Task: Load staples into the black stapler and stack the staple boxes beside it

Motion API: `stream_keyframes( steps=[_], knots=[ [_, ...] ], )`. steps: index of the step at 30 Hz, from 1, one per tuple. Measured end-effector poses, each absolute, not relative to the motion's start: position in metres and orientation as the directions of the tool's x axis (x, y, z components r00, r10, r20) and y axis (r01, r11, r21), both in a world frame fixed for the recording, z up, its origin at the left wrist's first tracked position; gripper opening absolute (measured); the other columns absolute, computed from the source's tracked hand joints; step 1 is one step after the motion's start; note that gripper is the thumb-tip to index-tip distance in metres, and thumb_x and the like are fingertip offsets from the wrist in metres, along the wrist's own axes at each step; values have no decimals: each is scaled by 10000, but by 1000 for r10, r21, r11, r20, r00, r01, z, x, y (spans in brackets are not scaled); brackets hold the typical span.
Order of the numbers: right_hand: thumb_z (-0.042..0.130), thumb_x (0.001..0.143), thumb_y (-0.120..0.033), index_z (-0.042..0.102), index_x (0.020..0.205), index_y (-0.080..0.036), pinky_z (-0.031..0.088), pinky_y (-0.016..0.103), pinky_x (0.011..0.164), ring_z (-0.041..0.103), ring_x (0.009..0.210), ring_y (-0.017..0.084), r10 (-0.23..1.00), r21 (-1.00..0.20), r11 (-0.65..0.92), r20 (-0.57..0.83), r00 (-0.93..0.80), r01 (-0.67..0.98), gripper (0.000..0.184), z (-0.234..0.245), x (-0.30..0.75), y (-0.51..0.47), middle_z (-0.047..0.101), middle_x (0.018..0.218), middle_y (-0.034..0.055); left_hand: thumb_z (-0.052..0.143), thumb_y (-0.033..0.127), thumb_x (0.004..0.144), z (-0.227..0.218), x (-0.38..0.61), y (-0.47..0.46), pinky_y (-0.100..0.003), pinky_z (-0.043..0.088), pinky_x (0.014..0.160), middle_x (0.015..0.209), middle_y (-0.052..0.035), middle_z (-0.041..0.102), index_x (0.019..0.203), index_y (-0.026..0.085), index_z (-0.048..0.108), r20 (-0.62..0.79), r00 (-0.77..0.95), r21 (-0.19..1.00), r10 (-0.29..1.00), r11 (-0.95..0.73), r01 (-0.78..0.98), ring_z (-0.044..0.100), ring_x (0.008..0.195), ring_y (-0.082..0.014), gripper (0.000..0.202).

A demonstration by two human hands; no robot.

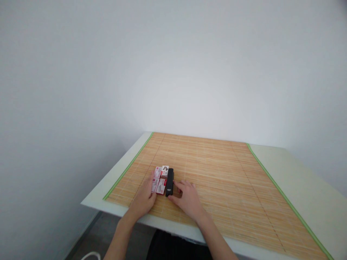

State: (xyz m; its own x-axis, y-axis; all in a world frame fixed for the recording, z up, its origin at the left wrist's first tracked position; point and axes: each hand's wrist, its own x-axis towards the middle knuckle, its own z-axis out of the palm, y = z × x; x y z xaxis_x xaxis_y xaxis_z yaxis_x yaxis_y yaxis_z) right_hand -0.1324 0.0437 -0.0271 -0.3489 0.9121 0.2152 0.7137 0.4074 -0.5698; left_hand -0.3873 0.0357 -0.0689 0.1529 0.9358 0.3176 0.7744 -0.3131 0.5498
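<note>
A black stapler (169, 182) lies lengthwise on the bamboo mat, pointing away from me. Along its left side sit several small white and pink-red boxes, packed together in two columns; one is a near-right box (161, 186) and another a far-right box (165, 171) with a dark picture on top. My left hand (145, 195) rests along the left side of the boxes, fingers stretched forward, partly covering the left column. My right hand (187, 198) is at the stapler's right side, index fingertip at its edge and thumb at its near end, the two apart.
The bamboo mat (217, 180) with green side edging covers most of the white table (292, 169). A plain wall (206, 72) stands behind and to the left. The table's near edge runs under my forearms. Below, part of a white curved object (91, 255) shows on the floor.
</note>
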Motion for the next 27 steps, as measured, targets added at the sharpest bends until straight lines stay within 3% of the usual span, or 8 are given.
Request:
stream_keyframes(
  steps=[7, 12, 14, 20, 27],
  knots=[
    [816, 829, -536, 689, 1309, -348, 358, 357, 853, 600, 1050, 277, 910, -543, 414, 217, -354, 731, 531, -25, -135, 42, 702, 1038, 34, 563, 151, 829, -58, -381, 30, -547, 270, 1260, 1636, -130, 384, 1675, 242, 94, 337, 168, 513, 926, -331, 792, 384, 1498, -333, 972],
    [813, 832, -536, 675, 1329, -345, 352, 359, 845, 597, 1041, 267, 910, -532, 415, 226, -349, 738, 550, -25, -135, 40, 704, 1057, 32, 749, 229, 727, -43, -383, 34, -564, 228, 1272, 1741, -103, 56, 1675, 264, 81, 288, 236, 509, 928, -358, 783, 116, 1591, -383, 1160],
    [812, 834, -538, 671, 1337, -341, 356, 355, 846, 594, 1038, 264, 906, -535, 424, 239, -350, 731, 559, -26, -134, 40, 703, 1065, 32, 784, 261, 720, -39, -385, 41, -566, 234, 1268, 1744, -94, 13, 1672, 273, 119, 274, 270, 512, 923, -377, 772, 80, 1594, -389, 1162],
    [807, 832, -553, 674, 1334, -330, 358, 347, 830, 598, 974, 249, 908, -532, 419, 242, -342, 735, 565, -27, -133, 40, 700, 1014, 26, 755, 224, 729, -37, -388, 54, -564, 272, 1258, 1730, -70, 155, 1627, 324, 296, 228, 319, 501, 920, -392, 771, 256, 1559, -372, 1014],
    [804, 837, -558, 674, 1329, -331, 360, 343, 838, 600, 992, 241, 906, -538, 423, 257, -336, 729, 558, -26, -134, 40, 700, 1031, 18, 728, 239, 765, -35, -384, 47, -537, 283, 1264, 1687, -91, 295, 1579, 266, 373, 313, 303, 505, 900, -428, 750, 325, 1531, -346, 888]
  ],
)
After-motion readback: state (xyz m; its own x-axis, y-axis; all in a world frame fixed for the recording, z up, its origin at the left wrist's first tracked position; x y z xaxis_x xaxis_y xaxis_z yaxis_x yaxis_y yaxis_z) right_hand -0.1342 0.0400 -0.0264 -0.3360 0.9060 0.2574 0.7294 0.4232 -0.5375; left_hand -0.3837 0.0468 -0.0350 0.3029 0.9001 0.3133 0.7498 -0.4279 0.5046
